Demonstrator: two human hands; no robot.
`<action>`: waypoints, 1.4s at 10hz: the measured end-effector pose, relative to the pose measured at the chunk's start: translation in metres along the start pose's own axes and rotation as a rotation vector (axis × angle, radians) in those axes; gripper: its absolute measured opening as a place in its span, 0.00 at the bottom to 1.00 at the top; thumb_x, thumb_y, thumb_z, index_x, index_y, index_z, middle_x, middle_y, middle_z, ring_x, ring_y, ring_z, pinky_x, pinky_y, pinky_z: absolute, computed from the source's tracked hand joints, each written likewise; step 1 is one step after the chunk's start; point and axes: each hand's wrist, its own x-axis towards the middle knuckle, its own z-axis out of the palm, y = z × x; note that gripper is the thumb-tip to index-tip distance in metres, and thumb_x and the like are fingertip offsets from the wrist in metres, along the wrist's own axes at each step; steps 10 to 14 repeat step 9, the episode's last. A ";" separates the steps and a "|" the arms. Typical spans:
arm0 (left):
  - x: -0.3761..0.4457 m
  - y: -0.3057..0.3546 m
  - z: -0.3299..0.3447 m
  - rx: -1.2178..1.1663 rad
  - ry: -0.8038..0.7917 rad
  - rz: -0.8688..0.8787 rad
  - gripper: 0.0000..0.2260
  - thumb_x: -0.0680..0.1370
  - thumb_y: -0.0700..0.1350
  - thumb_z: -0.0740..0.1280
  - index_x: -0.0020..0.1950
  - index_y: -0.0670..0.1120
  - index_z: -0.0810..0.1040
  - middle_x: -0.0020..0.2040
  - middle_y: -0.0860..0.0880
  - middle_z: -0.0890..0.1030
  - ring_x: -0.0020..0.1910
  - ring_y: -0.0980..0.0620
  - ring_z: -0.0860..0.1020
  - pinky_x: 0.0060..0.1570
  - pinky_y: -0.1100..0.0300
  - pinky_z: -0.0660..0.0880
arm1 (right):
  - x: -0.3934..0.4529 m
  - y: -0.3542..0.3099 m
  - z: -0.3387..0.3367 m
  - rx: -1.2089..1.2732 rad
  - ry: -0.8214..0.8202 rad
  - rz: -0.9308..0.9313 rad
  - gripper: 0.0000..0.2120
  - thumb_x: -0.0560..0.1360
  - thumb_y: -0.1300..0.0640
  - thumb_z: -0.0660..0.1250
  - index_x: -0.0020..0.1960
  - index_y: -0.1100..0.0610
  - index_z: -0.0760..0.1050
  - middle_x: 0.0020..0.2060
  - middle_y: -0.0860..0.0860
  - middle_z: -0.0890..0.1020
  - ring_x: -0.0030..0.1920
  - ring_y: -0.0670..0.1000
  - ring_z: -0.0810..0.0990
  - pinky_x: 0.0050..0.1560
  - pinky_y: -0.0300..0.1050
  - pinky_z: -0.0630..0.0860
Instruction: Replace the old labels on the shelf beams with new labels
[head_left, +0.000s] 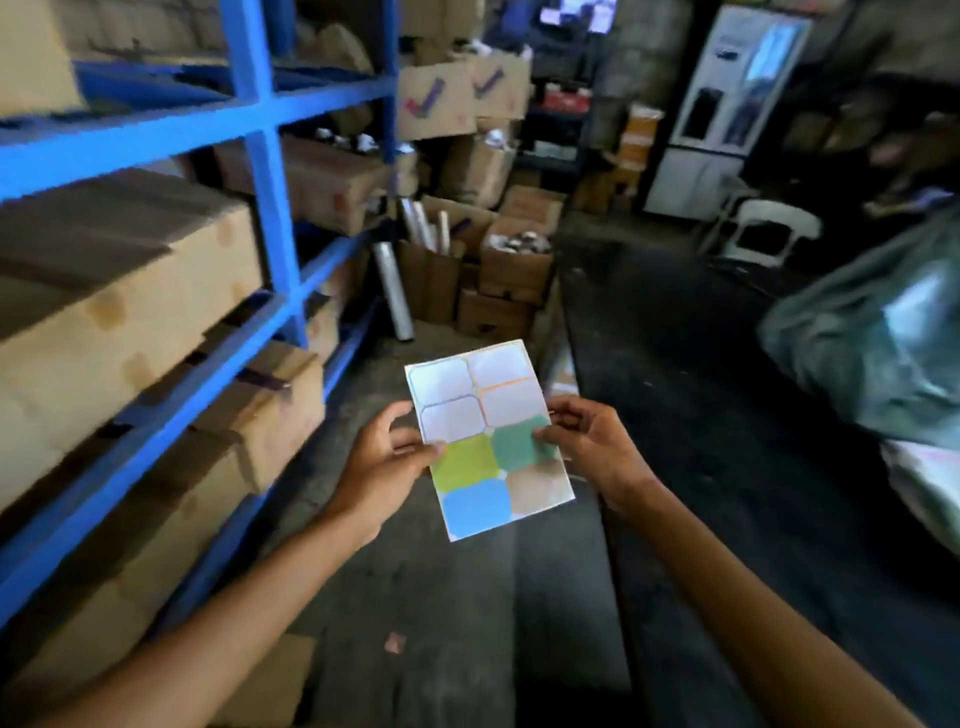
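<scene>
Looks like a warehouse or stockroom. The big giveaway is the blue steel shelving rack (260, 171) on the left, loaded with taped cardboard boxes (119, 291) on every level. Past the far end of the rack there's more cartons stacked on the bare concrete floor (467, 597), some open with rolls (394, 291) sticking out or leaning beside them. Well right of the rack, a bulging plastic sack (872, 343).
</scene>
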 end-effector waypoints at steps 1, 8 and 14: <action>-0.008 -0.017 0.085 0.067 -0.144 -0.002 0.16 0.71 0.29 0.68 0.50 0.48 0.73 0.40 0.48 0.79 0.31 0.63 0.78 0.36 0.66 0.76 | -0.044 0.035 -0.074 -0.068 0.170 0.088 0.12 0.71 0.70 0.67 0.49 0.56 0.78 0.44 0.57 0.84 0.43 0.54 0.82 0.49 0.50 0.79; -0.112 -0.159 0.277 0.700 -0.729 -0.130 0.17 0.71 0.42 0.71 0.58 0.44 0.74 0.46 0.44 0.81 0.47 0.43 0.80 0.41 0.58 0.71 | -0.224 0.223 -0.184 -0.542 0.373 0.851 0.06 0.65 0.60 0.70 0.42 0.56 0.78 0.41 0.54 0.82 0.42 0.54 0.80 0.37 0.44 0.73; -0.103 -0.165 0.271 0.819 -0.723 -0.148 0.25 0.72 0.45 0.69 0.67 0.41 0.68 0.61 0.41 0.78 0.59 0.41 0.76 0.51 0.57 0.72 | -0.216 0.212 -0.181 -0.758 0.296 0.875 0.14 0.67 0.56 0.71 0.51 0.57 0.77 0.49 0.56 0.81 0.50 0.58 0.79 0.40 0.44 0.71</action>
